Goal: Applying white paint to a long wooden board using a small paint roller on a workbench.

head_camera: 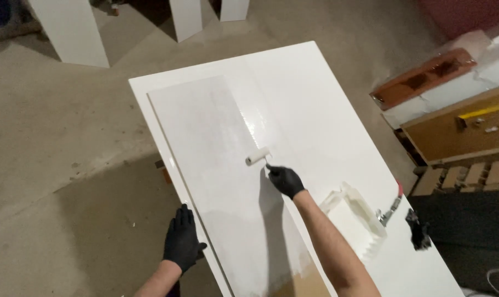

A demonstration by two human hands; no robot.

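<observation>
While coat is wet: rolling in hand.
Right hand [286, 180]: fingers clenched on small white foam paint roller [258, 156], on large white flat panel [326, 110].
Left hand [182, 240]: fingers released, spread at panel edge.
Next move, judged: even strokes into the dull unpainted zone.

Both gloves [285, 180] were black. The roller [257, 156] and tray [355, 220] were white, as was the glossy panel [315, 104]. The floor [57, 137] was grey; the far right board [423, 77] rust-brown.
</observation>
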